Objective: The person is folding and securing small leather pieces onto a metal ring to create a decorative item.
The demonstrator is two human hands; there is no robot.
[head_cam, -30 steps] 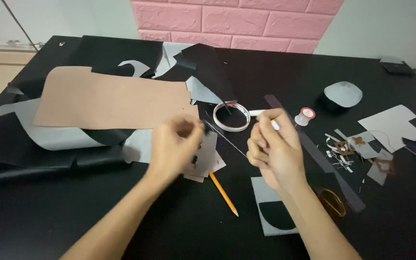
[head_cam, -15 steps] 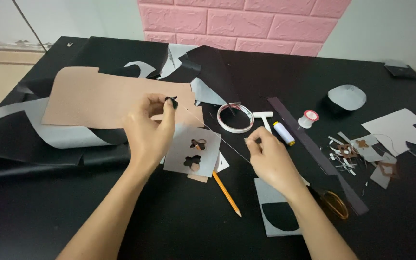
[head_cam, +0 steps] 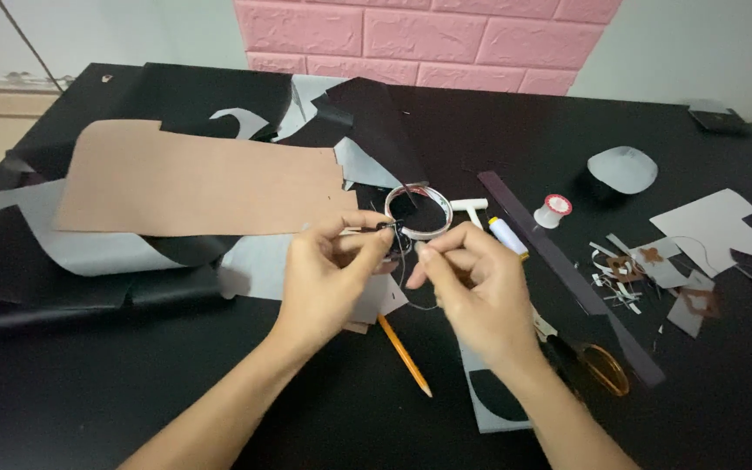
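Left hand (head_cam: pixel 328 278) pinches a small black cut-out piece (head_cam: pixel 385 228) above the bench (head_cam: pixel 132 383), beside the tape roll (head_cam: pixel 418 211). Right hand (head_cam: pixel 472 287) – fingers closed on thin dark thread (head_cam: pixel 404 270). Risk: the piece slipping from the fingertip grip, or the slack thread snagging. Both wrists raised, fingertips nearly meeting.

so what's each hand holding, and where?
Left hand pinches a small dark piece at its edge with its fingertips. Right hand pinches something thin, maybe thread; too small to tell.
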